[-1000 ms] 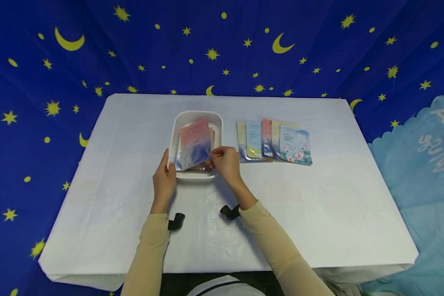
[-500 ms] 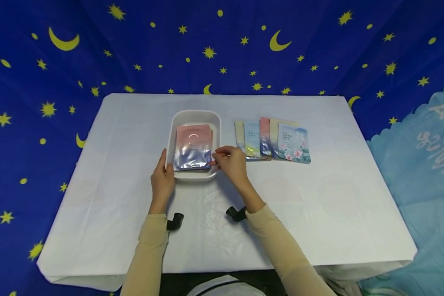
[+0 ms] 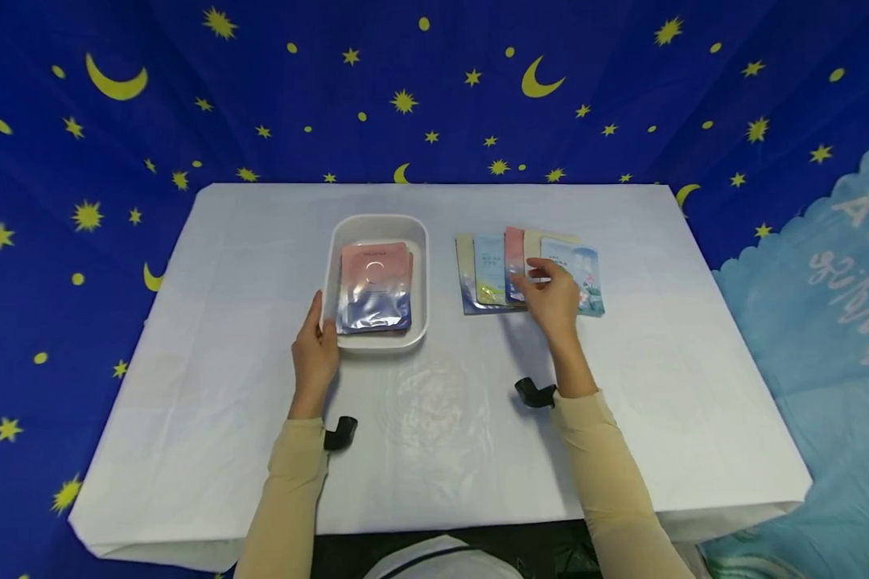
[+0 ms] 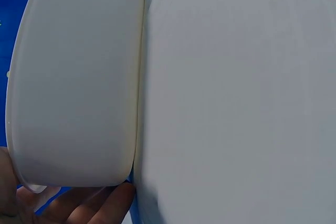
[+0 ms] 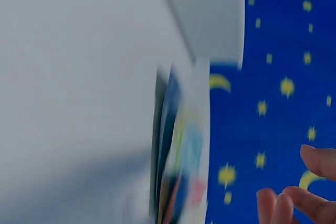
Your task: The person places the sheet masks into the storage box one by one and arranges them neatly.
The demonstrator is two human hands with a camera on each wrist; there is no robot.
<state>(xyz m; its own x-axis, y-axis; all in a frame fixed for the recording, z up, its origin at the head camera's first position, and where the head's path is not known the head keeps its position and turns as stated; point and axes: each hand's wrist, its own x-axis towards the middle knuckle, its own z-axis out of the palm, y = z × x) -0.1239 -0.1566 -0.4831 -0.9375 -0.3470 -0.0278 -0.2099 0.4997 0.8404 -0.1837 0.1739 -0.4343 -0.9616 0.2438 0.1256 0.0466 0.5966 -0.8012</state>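
A white plastic tray [image 3: 380, 346] holds a small stack of sheet mask packets, with a pink-to-blue packet [image 3: 374, 273] on top. My left hand [image 3: 315, 358] rests against the tray's left front corner, fingers along the outer wall and thumb by the rim. Over the fanned row of packets at the right, my right hand [image 3: 553, 299] hovers with fingers bent and apart, holding nothing. That row includes a light blue and green packet [image 3: 488, 269], a pink one [image 3: 513, 249] and a blue floral one [image 3: 590, 277]; the hand partly covers it. Blurred packets [image 5: 184, 156] also show in the right wrist view.
A white cloth covers the table [image 3: 434, 450]. Behind it hangs a blue curtain [image 3: 362, 80] with yellow moons and stars. Light blue fabric [image 3: 825, 338] hangs at the right. A black wrist camera [image 3: 533, 392] sits at the right sleeve, another [image 3: 341, 434] at the left.
The pink-to-blue packet was let go and now lies flat on the tray's stack. My right hand has moved right, from the tray to the fanned packets. The left hand stays at the tray.
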